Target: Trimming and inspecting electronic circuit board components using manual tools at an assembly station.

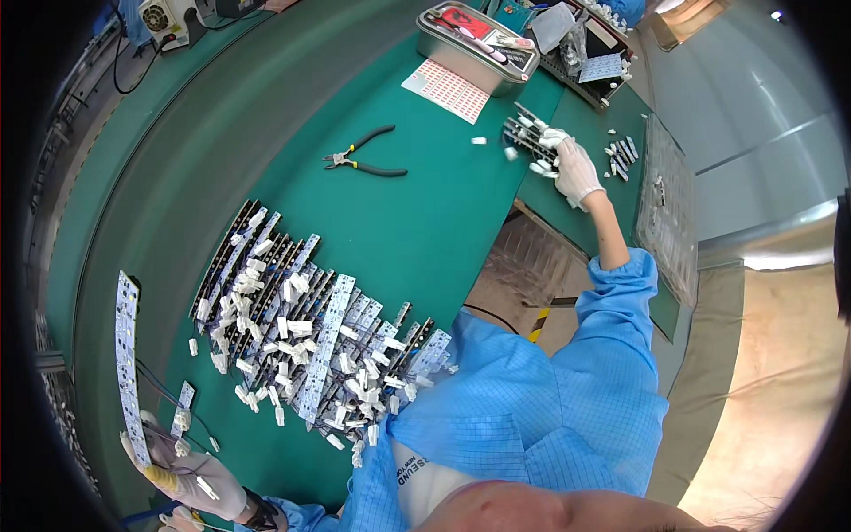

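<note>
My left hand (pixel 199 483), in a white glove, is at the lower left, closed on the lower end of a long white LED strip board (pixel 128 355) that stands up from it. A small board with wires and a white connector (pixel 183 410) is beside that hand. Out to the far right, my gloved right hand (pixel 576 170) is closed around a bunch of short LED boards with white connectors (pixel 532 140); its fingertips are partly hidden and slightly blurred. Between the hands, a large pile of LED strip boards (pixel 326 350) with wires and white plugs covers the near left of the table.
Cutting pliers (pixel 368 158) lie open on the green mat (pixel 390 226). Beyond are a metal tin (pixel 479 53) of tools, a label sheet (pixel 446 90) and a cluttered tray (pixel 585 62). Small boards (pixel 622 158) lie right of my right hand. A conveyor belt (pixel 177 177) runs along the left.
</note>
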Tool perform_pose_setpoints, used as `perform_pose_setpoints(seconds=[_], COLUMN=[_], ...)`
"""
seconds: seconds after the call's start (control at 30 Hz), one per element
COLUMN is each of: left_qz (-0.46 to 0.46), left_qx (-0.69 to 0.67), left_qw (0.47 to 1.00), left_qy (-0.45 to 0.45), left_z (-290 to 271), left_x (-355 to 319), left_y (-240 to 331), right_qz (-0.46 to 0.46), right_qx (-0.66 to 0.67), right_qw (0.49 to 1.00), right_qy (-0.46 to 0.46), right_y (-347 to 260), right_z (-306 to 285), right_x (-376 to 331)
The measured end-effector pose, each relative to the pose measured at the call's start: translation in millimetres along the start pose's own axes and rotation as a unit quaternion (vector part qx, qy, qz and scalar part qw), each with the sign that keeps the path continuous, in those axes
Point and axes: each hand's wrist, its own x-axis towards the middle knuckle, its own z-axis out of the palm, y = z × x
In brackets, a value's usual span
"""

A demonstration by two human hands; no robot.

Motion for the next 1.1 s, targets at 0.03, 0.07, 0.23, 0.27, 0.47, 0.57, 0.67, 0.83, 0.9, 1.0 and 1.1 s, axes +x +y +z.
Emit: perform_pose_setpoints(seconds=[0.03, 0.07, 0.23, 0.27, 0.47, 0.57, 0.67, 0.83, 0.9, 1.0, 1.1], left_qz=[0.0, 0.0, -0.038, 0.024, -0.093, -0.095, -0.084, -0.136, -0.133, -0.128, -0.115], left_qx=[0.003, 0.007, -0.106, 0.007, -0.184, -0.216, -0.177, -0.208, -0.201, -0.228, -0.129], left_qw=[1.0, 0.999, 0.993, 0.999, 0.975, 0.97, 0.979, 0.969, 0.971, 0.965, 0.985], left_qy=[-0.016, -0.033, 0.024, -0.027, 0.081, 0.057, 0.054, 0.006, 0.008, 0.019, -0.022], left_z=[-3, -4, -1, 1, 4, 8, 22, 32, 35, 43, 44], left_x=[0, 0, -2, -3, -6, -6, 0, 3, 2, -4, -3], left_y=[-1, 0, 2, -1, 0, -1, 5, 15, 12, 6, 3], right_qz=[-0.01, -0.019, 0.096, 0.158, -0.067, -0.268, -0.344, -0.316, -0.244, -0.16, -0.168], right_qx=[-0.016, -0.032, -0.09, -0.124, 0.319, 0.346, 0.261, 0.348, 0.527, 0.778, 0.827], right_qw=[1.0, 0.999, 0.97, 0.942, 0.945, 0.898, 0.899, 0.873, 0.809, 0.568, 0.44], right_qy=[-0.007, -0.014, -0.204, -0.269, -0.021, 0.048, 0.068, 0.13, 0.092, -0.217, -0.307], right_y=[4, 9, -1, -13, -98, -159, -179, -211, -243, -296, -336], right_z=[-1, -3, -75, -93, -72, -28, -3, -20, -38, -109, -146], right_x=[0, -1, 28, 33, 42, 41, 52, 71, 78, 87, 94])
